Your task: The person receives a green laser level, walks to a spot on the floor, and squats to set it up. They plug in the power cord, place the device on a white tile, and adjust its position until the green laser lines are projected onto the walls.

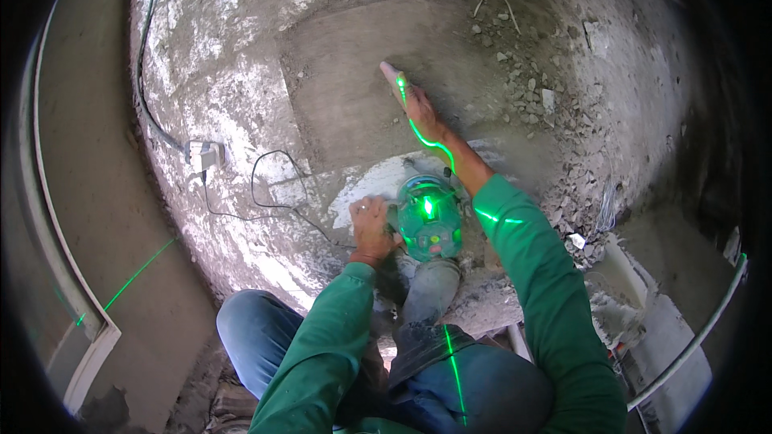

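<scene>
A green laser level (430, 221) stands on the dusty floor in front of my knees, its window glowing bright green. My left hand (372, 227) is closed at the left side of its base, with the thumb toward the tool; part of the grip is hidden. Beyond the level, my right hand (414, 104) reaches forward over a smoother grey patch of floor (346, 56). Its fingers are stretched out and hold nothing. A bright green laser line runs along that hand and wrist, and more of the line falls on my right sleeve and trousers.
At left, a white power adapter (203, 156) is plugged into the end of a grey cable (143, 72); a thin black cord (253, 185) runs from it toward the level. Rubble (523, 88) lies at right. A pale hose (691, 345) curves at lower right, and a white frame (92, 362) stands left.
</scene>
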